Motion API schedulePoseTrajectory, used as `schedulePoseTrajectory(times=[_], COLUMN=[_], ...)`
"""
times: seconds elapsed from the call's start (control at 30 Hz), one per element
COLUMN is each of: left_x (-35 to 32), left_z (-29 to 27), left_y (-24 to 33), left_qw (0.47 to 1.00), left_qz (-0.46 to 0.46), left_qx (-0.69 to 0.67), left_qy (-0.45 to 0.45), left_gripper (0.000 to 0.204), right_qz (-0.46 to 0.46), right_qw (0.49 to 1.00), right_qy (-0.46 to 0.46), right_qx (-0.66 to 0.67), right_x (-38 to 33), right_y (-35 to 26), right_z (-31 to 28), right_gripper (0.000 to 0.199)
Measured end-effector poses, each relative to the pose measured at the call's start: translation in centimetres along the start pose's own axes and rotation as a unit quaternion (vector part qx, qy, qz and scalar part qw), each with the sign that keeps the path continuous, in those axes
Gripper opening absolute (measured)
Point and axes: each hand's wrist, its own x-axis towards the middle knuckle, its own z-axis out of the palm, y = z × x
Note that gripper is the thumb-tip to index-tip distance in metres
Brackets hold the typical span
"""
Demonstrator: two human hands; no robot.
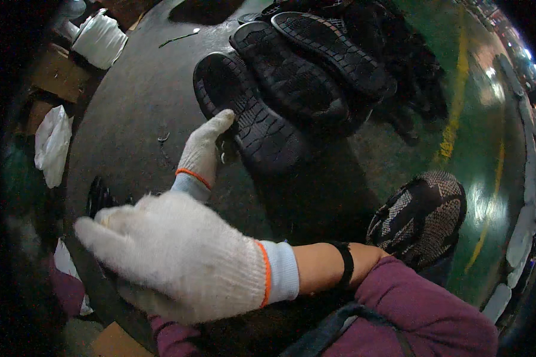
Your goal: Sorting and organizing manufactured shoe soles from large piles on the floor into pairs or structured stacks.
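My left hand (203,146), in a white knit glove with an orange-edged cuff, grips the near-left black shoe sole (267,134). Its thumb presses on the sole's edge and the fingers go underneath. Beside that sole lie a second black sole (292,74) and a third (333,53), all showing patterned faces. My right hand (178,256), gloved the same way, crosses over my left wrist and reaches left. Its fingers point left near some dark items (100,196); the fingertips are partly hidden, so its grip is unclear.
A dark heap (414,77) lies behind the soles. White plastic wrapping (52,146), a white bundle (100,40) and cardboard (58,72) line the left side. A patterned shoe (423,217) stands on the green floor at right, near a yellow line (452,128).
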Motion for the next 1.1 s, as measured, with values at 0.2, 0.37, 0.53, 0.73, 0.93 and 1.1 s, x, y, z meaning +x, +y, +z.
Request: schedulePoseTrajectory(times=[0.2,0.37,0.53,0.73,0.93,1.1], left_x=[-2.9,-6.6,-11.4,-28.3,-35.4,-23.6], left_z=[-5.3,-8.7,-12.5,-23.3,-25.3,-27.3], left_y=[-0.9,-1.4,0.9,2.1,2.7,-2.4], left_qw=[0.999,0.997,0.995,0.969,0.838,0.8], left_qz=[-0.021,-0.027,-0.028,-0.122,-0.215,-0.133], left_qx=[-0.044,-0.075,-0.094,-0.154,0.23,0.481], left_qy=[-0.008,-0.011,0.021,0.148,0.445,0.335], left_gripper=[0.039,0.04,0.041,0.03,0.04,0.053], right_qz=[-0.041,-0.016,0.055,0.178,0.303,0.337], right_qw=[0.987,0.99,0.985,0.962,0.886,0.92], right_qy=[0.157,0.141,0.156,0.071,0.008,-0.057], right_qx=[-0.018,0.005,0.043,0.196,0.351,0.191], right_x=[0.9,0.7,0.3,0.5,-2.9,-8.9], right_y=[2.1,1.9,2.1,0.4,4.3,14.1], right_z=[-1.2,-1.7,-3.9,-5.0,0.0,6.1], right_gripper=[0.059,0.062,0.054,0.051,0.064,0.066])
